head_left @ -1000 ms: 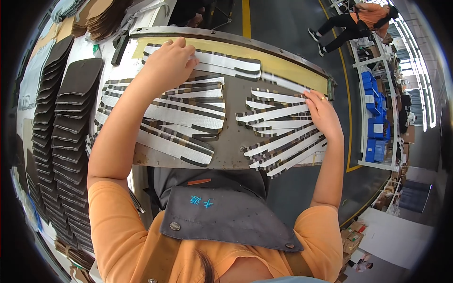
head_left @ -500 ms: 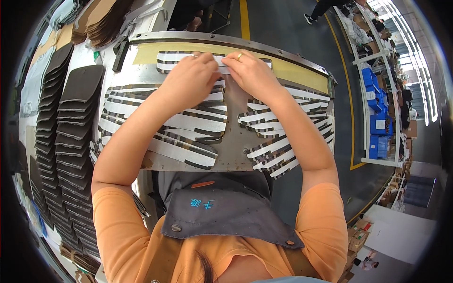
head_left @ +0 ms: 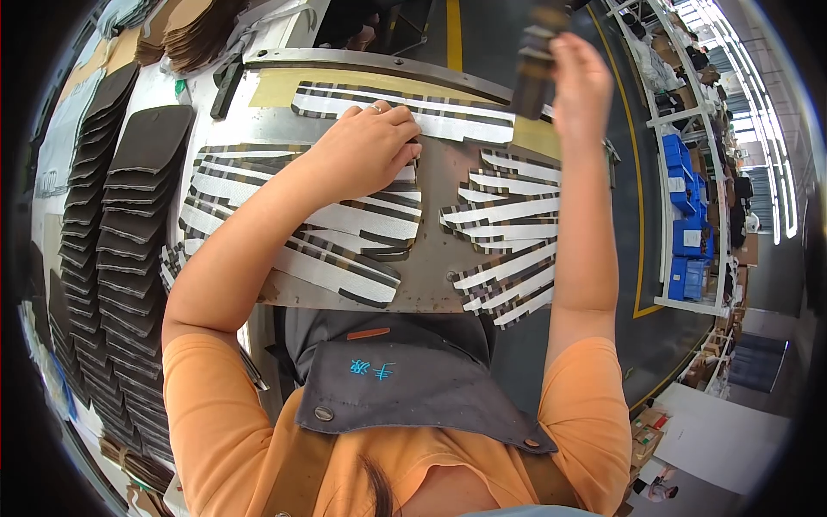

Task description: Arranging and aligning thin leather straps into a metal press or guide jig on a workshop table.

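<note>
A long fabric strip [head_left: 465,125], plaid-edged with a white backing, lies across the far part of the metal work surface [head_left: 431,280]. My left hand [head_left: 370,146] rests over its near edge with fingers bent and close together; whatever they pinch is hidden. Raised at the far right, my right hand [head_left: 581,90] grips a dark plaid fabric strip [head_left: 536,65], smeared by motion. Nearer to me, a fan of white-backed plaid pieces [head_left: 362,222] spreads under my left forearm. Smaller plaid pieces [head_left: 508,207] are fanned out on the right, partly behind my right forearm.
Overlapping stacks of dark padded panels [head_left: 142,215] line the left side. A metal rail [head_left: 379,60] bounds the far edge, with a black block [head_left: 226,86] at its left end. Beyond a yellow-lined floor, a white rack [head_left: 680,172] carries blue bins [head_left: 689,233].
My right hand has left the long strip and swung up to the far right with a dark plaid strip. My left hand stays near the long strip, which now lies more tilted.
</note>
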The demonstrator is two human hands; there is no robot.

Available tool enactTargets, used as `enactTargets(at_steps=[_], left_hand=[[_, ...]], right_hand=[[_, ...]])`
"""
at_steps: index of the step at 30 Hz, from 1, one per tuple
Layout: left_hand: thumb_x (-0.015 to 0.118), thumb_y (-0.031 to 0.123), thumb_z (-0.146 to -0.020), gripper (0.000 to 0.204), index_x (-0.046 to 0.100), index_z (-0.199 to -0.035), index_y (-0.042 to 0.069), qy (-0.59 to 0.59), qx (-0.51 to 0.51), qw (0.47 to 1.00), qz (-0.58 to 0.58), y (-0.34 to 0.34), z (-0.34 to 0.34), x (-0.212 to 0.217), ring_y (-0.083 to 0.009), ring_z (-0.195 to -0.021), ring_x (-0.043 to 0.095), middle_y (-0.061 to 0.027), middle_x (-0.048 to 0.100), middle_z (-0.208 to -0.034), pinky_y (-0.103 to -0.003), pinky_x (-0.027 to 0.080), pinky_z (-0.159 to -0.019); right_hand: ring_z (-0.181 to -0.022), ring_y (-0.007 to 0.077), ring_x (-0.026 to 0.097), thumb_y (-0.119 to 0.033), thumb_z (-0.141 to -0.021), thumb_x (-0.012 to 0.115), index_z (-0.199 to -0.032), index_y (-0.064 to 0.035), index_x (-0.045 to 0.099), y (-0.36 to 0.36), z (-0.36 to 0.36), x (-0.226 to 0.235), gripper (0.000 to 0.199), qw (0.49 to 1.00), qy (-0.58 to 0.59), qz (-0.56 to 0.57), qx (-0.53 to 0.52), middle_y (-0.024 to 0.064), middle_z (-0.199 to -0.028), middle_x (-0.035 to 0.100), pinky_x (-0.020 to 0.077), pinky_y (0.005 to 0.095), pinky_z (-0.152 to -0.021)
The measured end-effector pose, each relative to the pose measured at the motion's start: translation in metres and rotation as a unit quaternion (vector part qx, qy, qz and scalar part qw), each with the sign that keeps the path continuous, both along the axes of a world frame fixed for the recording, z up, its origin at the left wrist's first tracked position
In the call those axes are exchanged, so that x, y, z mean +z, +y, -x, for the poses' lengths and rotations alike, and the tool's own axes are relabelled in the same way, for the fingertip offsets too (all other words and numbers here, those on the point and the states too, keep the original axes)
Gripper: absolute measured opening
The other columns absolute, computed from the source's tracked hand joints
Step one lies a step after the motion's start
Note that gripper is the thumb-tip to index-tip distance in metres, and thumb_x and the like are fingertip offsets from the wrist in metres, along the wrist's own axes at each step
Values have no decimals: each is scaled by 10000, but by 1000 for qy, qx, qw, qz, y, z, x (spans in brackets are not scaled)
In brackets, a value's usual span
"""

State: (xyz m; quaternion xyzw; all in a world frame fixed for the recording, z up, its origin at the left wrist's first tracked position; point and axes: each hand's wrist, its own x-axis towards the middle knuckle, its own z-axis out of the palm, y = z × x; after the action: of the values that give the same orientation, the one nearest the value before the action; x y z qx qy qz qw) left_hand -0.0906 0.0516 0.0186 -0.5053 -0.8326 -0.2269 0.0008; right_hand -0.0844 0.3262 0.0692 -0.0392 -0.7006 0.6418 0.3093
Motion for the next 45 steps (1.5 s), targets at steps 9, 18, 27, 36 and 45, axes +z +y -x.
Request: enactTargets(at_steps=[9,18,27,36,45], left_hand=[[540,191,-900,208,602,-1012,27,-42,-21,999,-10,-1,3,10,-296,-914,550,-93,572,-971,-394,427,-815],[528,260,-911,323,543,-1180,82,146,145,978,23,2,11,-15,-307,-1184,463,-82,522,-1261,-446,342,-988],[458,283,-949,368,503,-1283,133,107,175,975,87,3,11,-17,-356,-1229,440,-131,487,-1317,-466,346,-995],[498,229,-924,370,516,-1259,71,106,144,984,29,7,14,-17,-304,-1062,496,-82,512,-1172,-409,401,-875],[515,190,-908,183,566,-1021,56,69,155,986,-3,0,12,-14,-292,-996,529,-87,563,-1062,-404,406,-854]], right_hand=[[-897,253,584,-55,-813,566,-938,-54,657,-33,-29,-46,154,811,24,-583,30,90,-931,631,503,341,-778],[-1120,288,533,-219,-904,546,-1165,-60,597,-51,-47,-69,310,798,-45,-600,42,112,-1195,581,447,389,-930],[-1147,312,519,-339,-938,480,-1262,-105,536,-37,-67,-57,404,726,-218,-652,0,143,-1281,532,423,419,-940],[-1056,267,543,-267,-894,560,-1195,-62,581,-34,-63,-53,364,736,-156,-658,-8,109,-1165,566,435,376,-919],[-953,243,571,-216,-904,534,-1071,-24,595,-49,-58,-44,263,747,-194,-635,10,93,-1065,580,478,370,-833]])
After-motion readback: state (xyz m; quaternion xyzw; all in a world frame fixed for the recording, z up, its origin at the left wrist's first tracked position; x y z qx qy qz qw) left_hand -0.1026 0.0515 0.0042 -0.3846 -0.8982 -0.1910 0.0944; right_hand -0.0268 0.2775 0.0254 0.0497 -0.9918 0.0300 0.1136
